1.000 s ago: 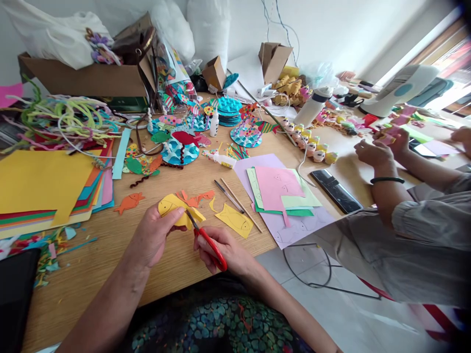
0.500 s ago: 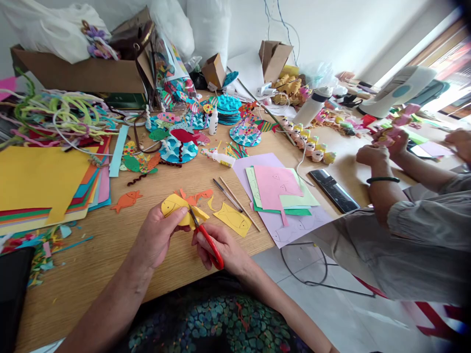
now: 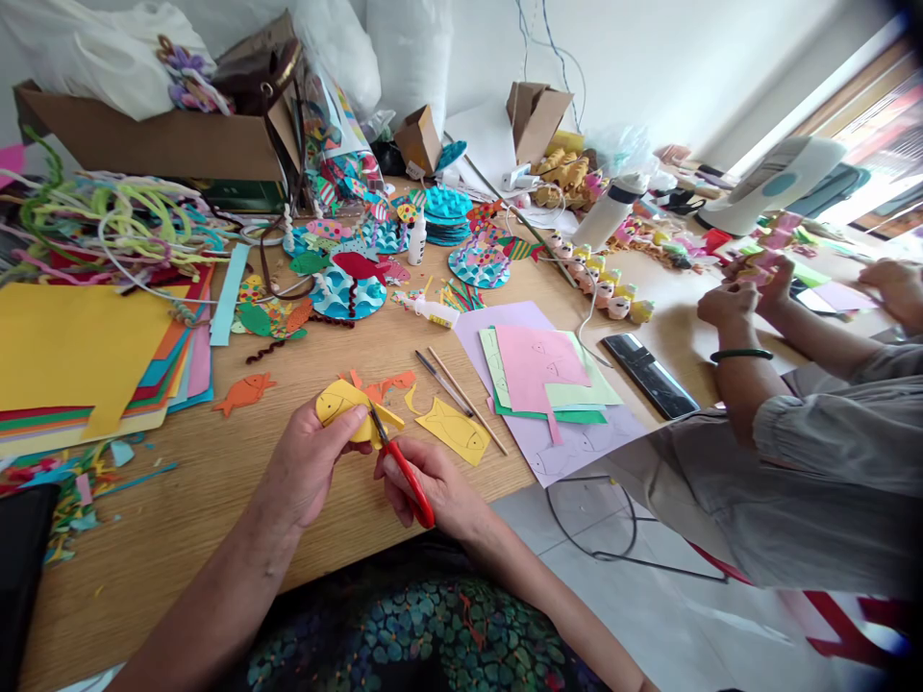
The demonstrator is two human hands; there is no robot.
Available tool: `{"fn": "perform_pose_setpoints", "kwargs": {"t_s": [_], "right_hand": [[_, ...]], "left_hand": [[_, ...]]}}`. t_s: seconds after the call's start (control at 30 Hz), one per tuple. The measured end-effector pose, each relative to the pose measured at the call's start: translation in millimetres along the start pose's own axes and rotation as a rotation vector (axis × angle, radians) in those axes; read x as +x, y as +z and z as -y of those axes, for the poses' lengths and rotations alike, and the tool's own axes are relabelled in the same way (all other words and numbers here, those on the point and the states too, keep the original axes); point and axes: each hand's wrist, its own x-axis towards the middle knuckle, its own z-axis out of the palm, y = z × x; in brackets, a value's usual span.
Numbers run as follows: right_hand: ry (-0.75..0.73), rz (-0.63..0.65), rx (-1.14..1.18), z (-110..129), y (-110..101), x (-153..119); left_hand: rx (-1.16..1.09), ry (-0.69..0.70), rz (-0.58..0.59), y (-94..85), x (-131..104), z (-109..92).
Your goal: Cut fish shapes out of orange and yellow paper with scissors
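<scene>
My left hand (image 3: 317,457) is closed on a piece of yellow paper (image 3: 338,402) with a fish outline drawn on it, thumb on top. In my right hand (image 3: 425,471) is a pair of red-handled scissors (image 3: 409,479), its blades at the right edge of that paper. Just beyond lie orange paper scraps (image 3: 389,386). To the right, a second yellow piece with a drawn fish (image 3: 454,430) rests on the table, beside a pen (image 3: 443,383) and a thin wooden stick (image 3: 468,399). An orange cut-out fish (image 3: 245,393) lies left of my left hand.
Coloured sheets (image 3: 79,356) are stacked at left, above paper snippets (image 3: 79,490). Pink and green papers (image 3: 540,370) lie on a lilac sheet (image 3: 497,322), near a black phone (image 3: 650,375). At right, another person's hands (image 3: 742,298) hold something pink. Blue paper-plate crafts (image 3: 351,293) stand behind.
The view has shifted very slightly. My hands, the scissors and the yellow paper keep nearly the same position; the cut strip at the paper's right edge sits a little differently.
</scene>
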Motion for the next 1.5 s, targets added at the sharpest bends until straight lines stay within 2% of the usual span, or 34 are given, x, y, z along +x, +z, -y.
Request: {"fn": "perform_pose_setpoints", "kwargs": {"t_s": [0.57, 1.1, 1.23, 1.4, 1.5], "right_hand": [[0.015, 0.005, 0.060, -3.6, -1.5, -1.0], [0.035, 0.002, 0.088, 0.4, 0.6, -2.6], [0.020, 0.024, 0.016, 3.8, -1.7, -4.6], [0.004, 0.016, -0.184, 4.9, -6.2, -7.3], [0.004, 0.015, -0.228, 4.7, -6.9, -8.3]], "left_hand": [[0.035, -0.018, 0.048, -5.7, 2.0, 2.1], [0.094, -0.051, 0.172, -13.9, 5.7, -3.8], [0.142, -0.039, 0.244, -20.1, 6.9, -6.2], [0.188, -0.049, 0.362, -27.2, 11.7, -7.4], [0.202, -0.060, 0.390, -28.9, 13.7, -10.1]]}}
